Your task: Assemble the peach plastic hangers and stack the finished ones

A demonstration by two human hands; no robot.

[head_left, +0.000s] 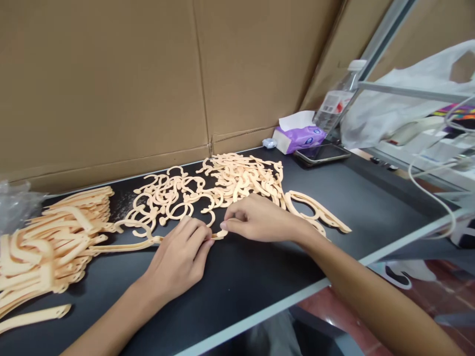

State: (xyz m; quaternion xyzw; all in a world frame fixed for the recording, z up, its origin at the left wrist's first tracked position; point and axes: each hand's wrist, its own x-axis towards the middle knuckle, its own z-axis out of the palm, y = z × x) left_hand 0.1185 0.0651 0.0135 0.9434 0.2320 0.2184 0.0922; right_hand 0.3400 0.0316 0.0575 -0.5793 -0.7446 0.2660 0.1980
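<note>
Clasping a peach plastic hanger [128, 247], the left hand [181, 254] has its fingers curled over the middle and its thumb pressed along the near side. The hanger runs out on both sides of that grip: its long arm and open hook [140, 225] lie to the left, and a short end shows past the thumb and index finger to the right. There the right hand [261, 220] has its thumb tip against that end, index finger curled just above; whether the two pinch it cannot be told, as the contact is small and partly covered. The hanger's middle is hidden under the left hand, and its far left tip merges with a stack of hanger arms [70, 237], so where it stops is unclear.

Just beyond the hands lie a scatter of loose hooks [181, 193] and a dense heap of curved parts [245, 175], the heap's near edge partly hidden by the right hand. Another hanger [334, 220] lies beside the right forearm, which covers part of it. At lower left, a single arm [35, 316] is cut off by the picture's edge, as is a clear plastic bag [18, 205] above.
</note>
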